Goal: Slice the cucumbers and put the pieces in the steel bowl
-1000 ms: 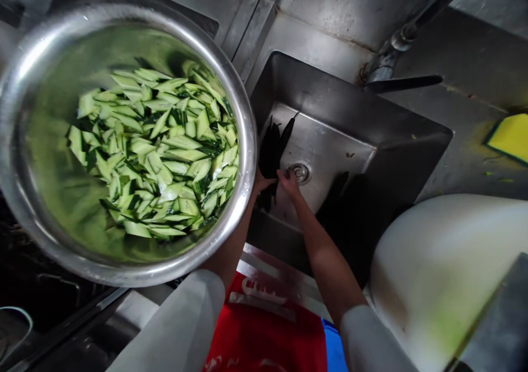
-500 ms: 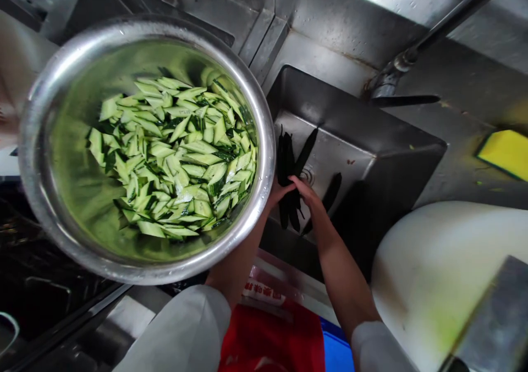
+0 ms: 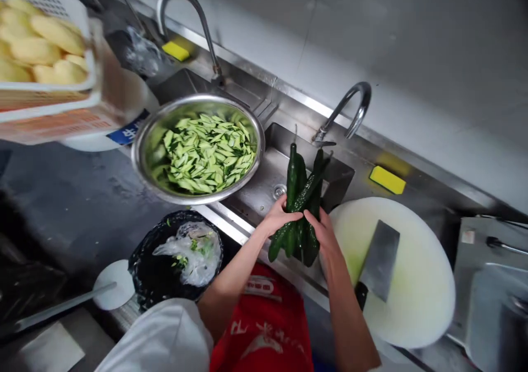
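Between my two hands is a bunch of several dark green cucumbers (image 3: 303,196), held up over the front edge of the steel sink (image 3: 268,182). My left hand (image 3: 280,218) is wrapped round the left side of the bunch. On its right side my right hand (image 3: 323,232) grips too, and both thumbs nearly meet in front. To the left, a large steel bowl (image 3: 144,179) holds many diamond-shaped cucumber slices (image 3: 210,152). Right of my hands lies a round white chopping board (image 3: 424,284), with a cleaver (image 3: 381,259) on it.
A black-lined bin (image 3: 138,265) with plastic and scraps stands below the bowl. At upper left is a white basket (image 3: 93,70) of peeled potatoes (image 3: 37,39). Curved taps (image 3: 361,103) rise behind the sink, near a yellow sponge (image 3: 388,179). A steel appliance (image 3: 474,240) stands far right.
Both hands have lifted the cucumbers up out of the sink basin. The head view has pulled back and up, so the taps, board, bin and potato basket now show.
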`<state>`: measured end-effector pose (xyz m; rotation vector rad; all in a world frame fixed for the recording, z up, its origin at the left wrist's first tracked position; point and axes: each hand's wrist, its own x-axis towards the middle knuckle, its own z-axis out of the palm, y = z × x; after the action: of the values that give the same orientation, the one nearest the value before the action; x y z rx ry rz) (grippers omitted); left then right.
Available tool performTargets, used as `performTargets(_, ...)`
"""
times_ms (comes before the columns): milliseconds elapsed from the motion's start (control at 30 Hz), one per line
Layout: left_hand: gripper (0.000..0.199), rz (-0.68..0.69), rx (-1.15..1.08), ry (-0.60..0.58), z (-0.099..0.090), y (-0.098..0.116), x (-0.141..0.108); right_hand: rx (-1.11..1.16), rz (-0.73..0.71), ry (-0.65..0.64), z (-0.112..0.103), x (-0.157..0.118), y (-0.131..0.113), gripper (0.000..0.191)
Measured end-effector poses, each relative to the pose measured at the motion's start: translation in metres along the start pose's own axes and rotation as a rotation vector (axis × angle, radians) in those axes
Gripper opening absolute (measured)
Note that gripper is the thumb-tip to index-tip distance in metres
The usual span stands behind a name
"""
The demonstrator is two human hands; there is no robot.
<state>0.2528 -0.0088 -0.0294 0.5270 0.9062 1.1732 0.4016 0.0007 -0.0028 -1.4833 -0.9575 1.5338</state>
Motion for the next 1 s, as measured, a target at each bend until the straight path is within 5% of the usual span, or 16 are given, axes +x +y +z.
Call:
performTargets(267,0.071,0.163,-0.183,0.091,0.021,0.021,-0.164,0.03,-0.17,-0.351,0.011,-0.148,-0.03,0.052)
performTargets(467,0.078,0.375,-0.195,0.173,-0.019,0.059,-0.274,-0.019,-0.137,-0.733,0.066,-0.208,-0.041,0.057)
performTargets(667,0.081,0.55,-0.288,0.523,-0.086,0.058,-0.381,-0.293,-0.113,-1.069,0.17,-0.274,-0.01,0.055)
performTargets(867,0.068,0.835,-0.45,0.691,-0.184,0.067,-0.525,-0.738,-0.726,-1.139,0.315,-0.395,0.039,0.083)
performTargets(1000,0.064,1.04,-0.515,0.819,-0.22,0.079,-0.629,-0.804,-0.858,-1.402,0.385,-0.483,0.048,0.083)
